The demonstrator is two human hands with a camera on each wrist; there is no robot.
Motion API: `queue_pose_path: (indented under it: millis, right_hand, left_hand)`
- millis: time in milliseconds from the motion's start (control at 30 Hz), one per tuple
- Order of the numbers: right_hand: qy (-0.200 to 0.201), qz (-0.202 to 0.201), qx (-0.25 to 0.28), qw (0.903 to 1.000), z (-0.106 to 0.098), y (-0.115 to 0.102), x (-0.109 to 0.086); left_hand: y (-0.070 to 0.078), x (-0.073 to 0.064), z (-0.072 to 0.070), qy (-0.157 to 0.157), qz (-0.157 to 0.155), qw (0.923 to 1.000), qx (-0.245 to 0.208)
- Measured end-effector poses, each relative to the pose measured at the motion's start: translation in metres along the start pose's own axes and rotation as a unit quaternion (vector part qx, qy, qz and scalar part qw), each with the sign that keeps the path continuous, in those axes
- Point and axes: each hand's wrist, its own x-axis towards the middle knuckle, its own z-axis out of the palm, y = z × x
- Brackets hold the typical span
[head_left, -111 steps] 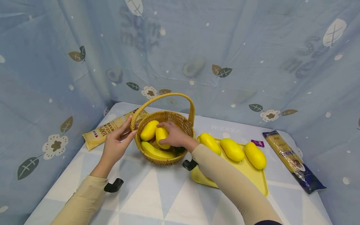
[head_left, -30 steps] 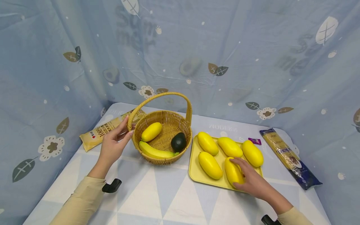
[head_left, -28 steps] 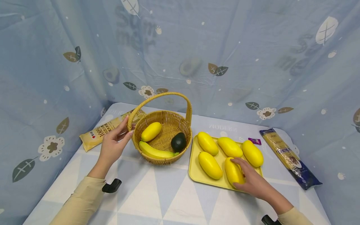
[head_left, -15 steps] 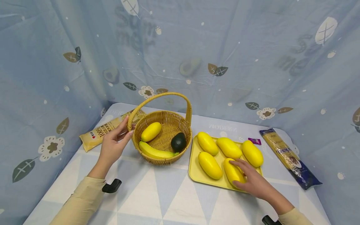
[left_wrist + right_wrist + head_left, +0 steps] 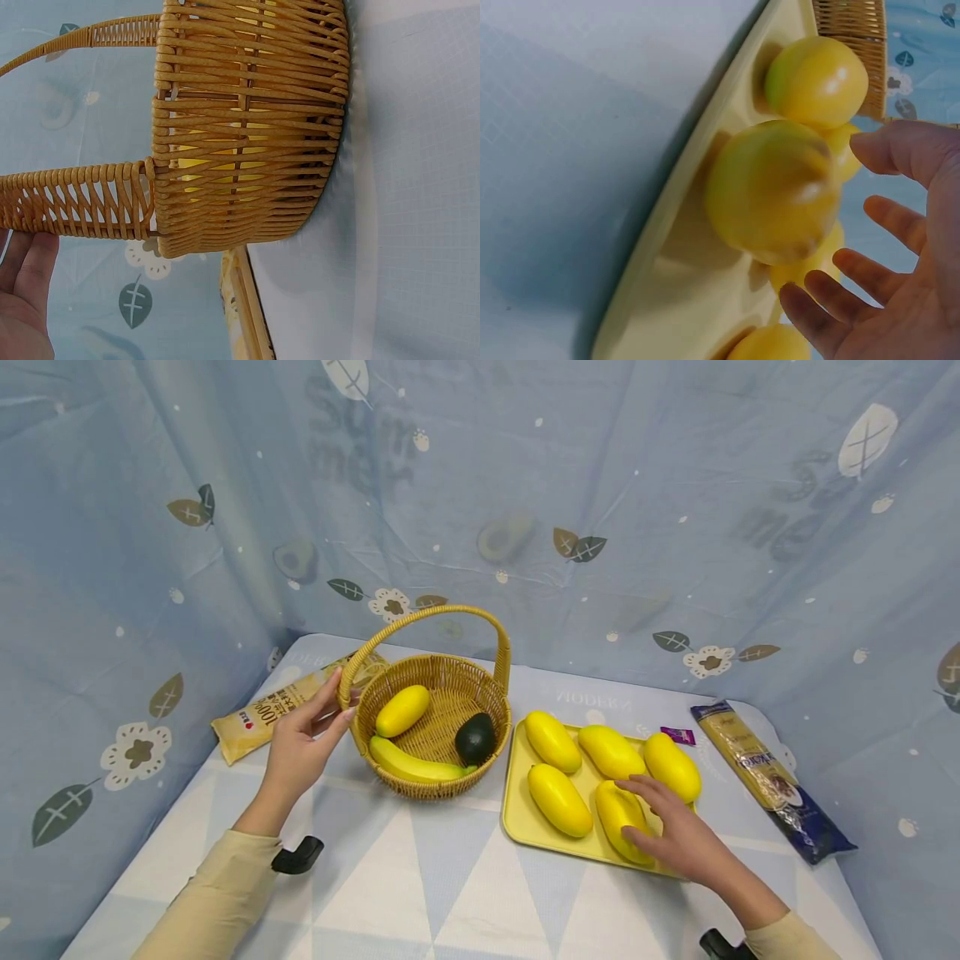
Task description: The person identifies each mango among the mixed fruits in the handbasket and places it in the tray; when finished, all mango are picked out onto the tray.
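Note:
My left hand (image 5: pixel 303 739) holds the left foot of the handle of a wicker basket (image 5: pixel 420 789) between thumb and fingers. In the left wrist view, fingertips (image 5: pixel 37 259) lie against the woven handle (image 5: pixel 75 199). Inside the basket are a yellow mango (image 5: pixel 402 711), a banana (image 5: pixel 416 766) and a dark green avocado (image 5: pixel 476 739). Over the front right of a yellow tray (image 5: pixel 525 837) my right hand (image 5: pixel 678 831) hovers, its fingers spread around the near mango (image 5: pixel 621 818). The right wrist view shows a gap between the fingers and that mango (image 5: pixel 769 195).
Several other mangoes, among them a front left one (image 5: pixel 559 800), lie on the tray. A yellow pasta bag (image 5: pixel 258 718) lies behind the basket at left. To the right are a small purple packet (image 5: pixel 678 736) and a blue and gold package (image 5: pixel 772 781). Patterned curtains (image 5: pixel 525 485) surround the table.
My right hand left the basket, where it held a mango, for the tray, which now bears that mango at the front. Its fingers have just loosened and lifted. The left hand stays put.

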Motion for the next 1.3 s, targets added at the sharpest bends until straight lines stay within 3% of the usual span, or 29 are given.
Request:
queue_pose_path:
  millis: [300, 567, 900, 1300]
  right_hand:
    - [0.043, -0.042, -0.001, 0.9982, -0.005, -0.01, 0.011]
    - [0.05, -0.094, 0.016, 0.9941, -0.013, -0.042, 0.031]
    - [0.034, -0.152, 0.044, 0.9868, -0.019, -0.092, 0.073]
    - [-0.009, -0.187, 0.072, 0.9797, -0.003, -0.142, 0.132]
  left_hand:
    - [0.0, 0.0, 0.0, -0.002, -0.002, 1.0, -0.005]
    - [0.0, 0.0, 0.0, 0.0, 0.002, 1.0, -0.002]
    - [-0.001, 0.0, 0.001, 0.003, 0.009, 1.0, -0.002]
    - [-0.001, 0.001, 0.001, 0.003, 0.012, 0.9999, -0.011]
